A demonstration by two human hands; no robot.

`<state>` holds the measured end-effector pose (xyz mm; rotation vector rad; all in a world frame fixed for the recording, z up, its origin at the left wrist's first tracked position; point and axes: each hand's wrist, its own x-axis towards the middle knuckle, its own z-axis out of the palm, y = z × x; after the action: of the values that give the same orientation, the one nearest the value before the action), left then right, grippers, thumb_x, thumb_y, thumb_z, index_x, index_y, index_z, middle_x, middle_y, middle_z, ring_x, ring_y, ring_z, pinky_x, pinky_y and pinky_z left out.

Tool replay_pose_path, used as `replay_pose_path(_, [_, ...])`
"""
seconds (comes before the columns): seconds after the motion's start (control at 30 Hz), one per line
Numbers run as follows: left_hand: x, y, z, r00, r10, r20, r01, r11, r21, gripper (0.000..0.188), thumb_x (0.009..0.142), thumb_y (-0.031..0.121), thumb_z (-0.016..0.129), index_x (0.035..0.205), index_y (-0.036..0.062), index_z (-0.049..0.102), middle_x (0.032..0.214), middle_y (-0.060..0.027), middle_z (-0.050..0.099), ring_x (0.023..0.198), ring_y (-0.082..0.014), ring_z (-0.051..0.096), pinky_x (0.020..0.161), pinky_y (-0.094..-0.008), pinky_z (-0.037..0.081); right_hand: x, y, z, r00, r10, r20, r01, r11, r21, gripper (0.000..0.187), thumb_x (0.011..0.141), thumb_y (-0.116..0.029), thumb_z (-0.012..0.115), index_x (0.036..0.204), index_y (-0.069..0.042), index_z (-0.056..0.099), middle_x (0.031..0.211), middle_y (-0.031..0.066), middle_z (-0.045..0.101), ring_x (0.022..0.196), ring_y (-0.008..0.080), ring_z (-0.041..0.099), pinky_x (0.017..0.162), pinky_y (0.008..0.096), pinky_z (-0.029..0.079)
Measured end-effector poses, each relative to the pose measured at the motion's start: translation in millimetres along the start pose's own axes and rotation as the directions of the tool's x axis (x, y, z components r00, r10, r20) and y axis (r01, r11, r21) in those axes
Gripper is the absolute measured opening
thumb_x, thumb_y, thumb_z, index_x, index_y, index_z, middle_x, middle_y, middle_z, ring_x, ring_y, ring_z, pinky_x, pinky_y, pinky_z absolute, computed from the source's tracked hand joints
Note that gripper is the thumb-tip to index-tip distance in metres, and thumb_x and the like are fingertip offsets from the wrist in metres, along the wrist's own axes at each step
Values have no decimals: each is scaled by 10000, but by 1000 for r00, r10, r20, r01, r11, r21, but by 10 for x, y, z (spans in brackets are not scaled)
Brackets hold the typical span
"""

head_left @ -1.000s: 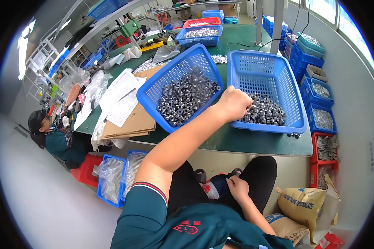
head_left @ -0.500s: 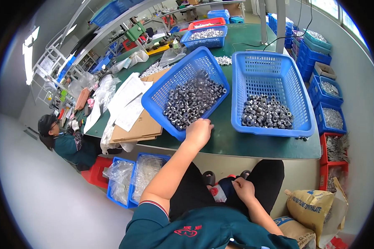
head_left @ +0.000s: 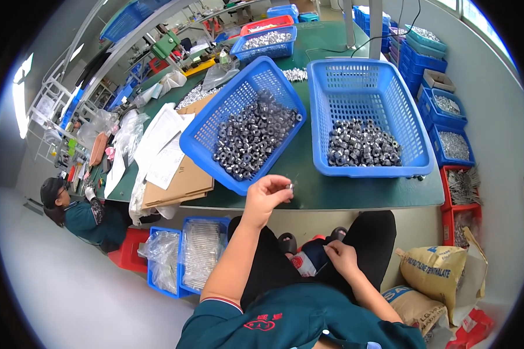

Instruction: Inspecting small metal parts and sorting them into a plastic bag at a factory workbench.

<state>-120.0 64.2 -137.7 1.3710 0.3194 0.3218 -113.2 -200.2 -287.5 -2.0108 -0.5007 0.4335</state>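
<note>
My left hand (head_left: 266,198) is raised over the near edge of the green table (head_left: 314,189), its fingertips pinched on a small silver metal ring (head_left: 288,187). Just beyond it a blue basket (head_left: 206,136) tilts toward me, full of similar metal rings. A second blue basket (head_left: 370,87) to the right lies flat with a smaller heap of rings at its near end. My right hand (head_left: 340,257) rests low over my lap, fingers pinched on a thin wire or needle (head_left: 322,269).
Flat cardboard and papers (head_left: 174,174) lie left of the tilted basket. Blue bins of bagged parts (head_left: 183,262) stand on the floor at left, sacks (head_left: 434,270) at right. Stacked blue and red bins (head_left: 451,131) line the right side. Another person (head_left: 84,212) sits at far left.
My left hand has drawn back from the right basket, past the tilted basket's corner, to the table's near edge, now pinching one ring. My right hand stays in my lap.
</note>
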Motion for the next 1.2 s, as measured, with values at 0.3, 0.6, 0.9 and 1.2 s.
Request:
replay_pose_path(0.3, [-845, -134, 35, 971, -149, 188, 226, 832, -507, 222, 809, -34, 703, 1026, -3, 665, 972, -154, 680, 816, -196, 664, 719, -316, 553, 104, -1543, -508, 906, -423, -27, 420, 885, 203, 47, 873, -42, 667, 907, -21, 642, 742, 104, 661, 647, 227, 653, 593, 294, 503])
replay_pose_path(0.6, [-1147, -190, 32, 980, -131, 150, 174, 929, -326, 212, 861, -90, 635, 1062, -26, 651, 973, -97, 683, 879, -149, 664, 799, -279, 555, -26, -1595, -364, 825, -565, 16, 564, 823, -69, 80, 817, -42, 696, 854, -30, 627, 707, 94, 654, 633, 245, 666, 544, 329, 511])
replay_pose_path(0.9, [-1216, -136, 52, 991, 23, 134, -16, 999, -52, 306, 865, -88, 621, 1164, -25, 605, 993, -72, 659, 851, -112, 630, 758, -246, 528, -114, -1567, -267, 912, 84, 402, -341, 703, 624, 178, 962, -156, 597, 867, -9, 627, 617, -24, 540, 508, 49, 448, 461, 220, 345])
replay_pose_path(1.2, [-1214, -123, 51, 942, 248, 225, -321, 859, 397, 437, 808, -90, 610, 1227, 33, 582, 973, -128, 660, 853, -245, 663, 748, -324, 539, -119, -1387, -300, 882, 178, 437, -444, 628, 639, 178, 962, -183, 606, 903, -19, 637, 611, -63, 477, 526, 22, 368, 482, 201, 280])
